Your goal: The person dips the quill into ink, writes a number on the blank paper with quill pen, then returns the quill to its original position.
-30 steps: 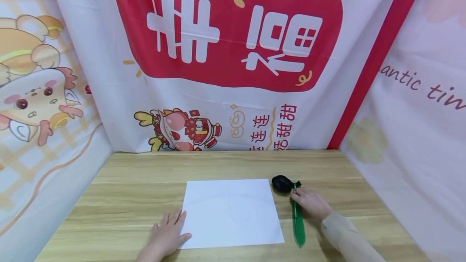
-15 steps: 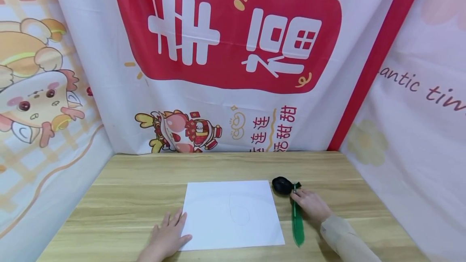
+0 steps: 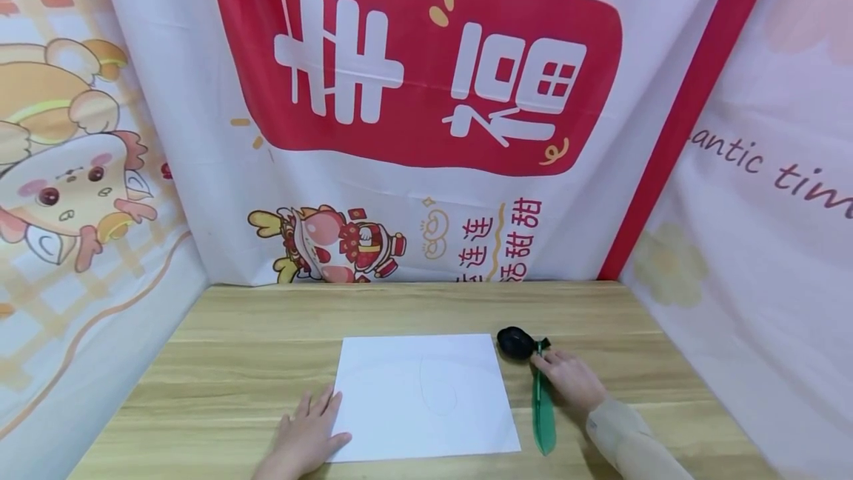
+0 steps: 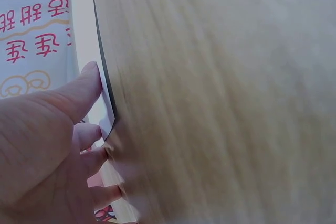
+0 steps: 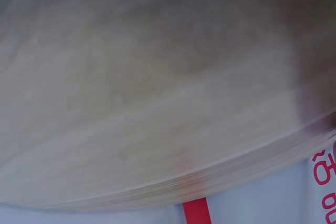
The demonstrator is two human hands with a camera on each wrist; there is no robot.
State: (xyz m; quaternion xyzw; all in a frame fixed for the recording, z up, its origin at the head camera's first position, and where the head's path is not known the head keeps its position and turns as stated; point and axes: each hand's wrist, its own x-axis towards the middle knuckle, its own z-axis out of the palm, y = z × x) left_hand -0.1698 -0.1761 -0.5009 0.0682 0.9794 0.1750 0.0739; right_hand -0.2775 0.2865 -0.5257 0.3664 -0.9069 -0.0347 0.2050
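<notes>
A white sheet of paper (image 3: 380,398) with a faint curved line lies on the wooden table. My left hand (image 3: 303,432) rests at its left edge, fingers spread and the thumb on the sheet. In the left wrist view the thumb of my left hand (image 4: 39,135) lies along the paper's edge (image 4: 106,121). To the right of the sheet, my right hand (image 3: 569,376) pinches the upper part of a slim green leaf-shaped thing (image 3: 544,424). A rounded black piece (image 3: 515,344) sits at its top left. My right fingertips are partly hidden.
The wooden table (image 3: 253,354) reaches back to a hanging white cloth with a red print (image 3: 426,58). Printed cloths also hang at the left (image 3: 60,169) and right (image 3: 753,243). The right wrist view shows mostly blurred tabletop (image 5: 157,103).
The whole head view has shifted slightly downward. The lower part of the green thing has swung slightly left under my right hand. My left hand stays at the paper's edge.
</notes>
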